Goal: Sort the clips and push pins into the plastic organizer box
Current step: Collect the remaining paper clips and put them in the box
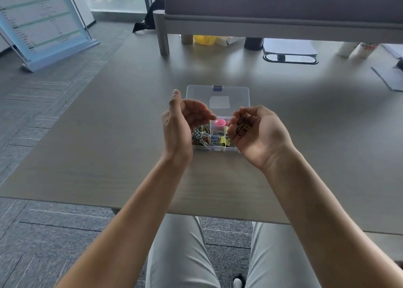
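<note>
A clear plastic organizer box (218, 149) sits on the table with its lid (218, 95) laid open behind it. Its left compartment holds several coloured paper clips (200, 135). A middle compartment holds yellow and blue binder clips (220, 141), and a pink push pin (219, 123) lies in a rear one. My right hand (257, 135) hovers over the box's right side, palm up, cupping a small pile of paper clips (243, 128) in curled fingers. My left hand (181, 124) is raised over the box's left side, palm facing right, fingers loosely bent and holding nothing.
The grey table (109, 156) stretches wide around the box; its near edge lies just below my wrists. At the back stand a partition screen (283, 1), a cable port (290, 58), cups and papers. A sign stand (43, 25) is on the floor to the left.
</note>
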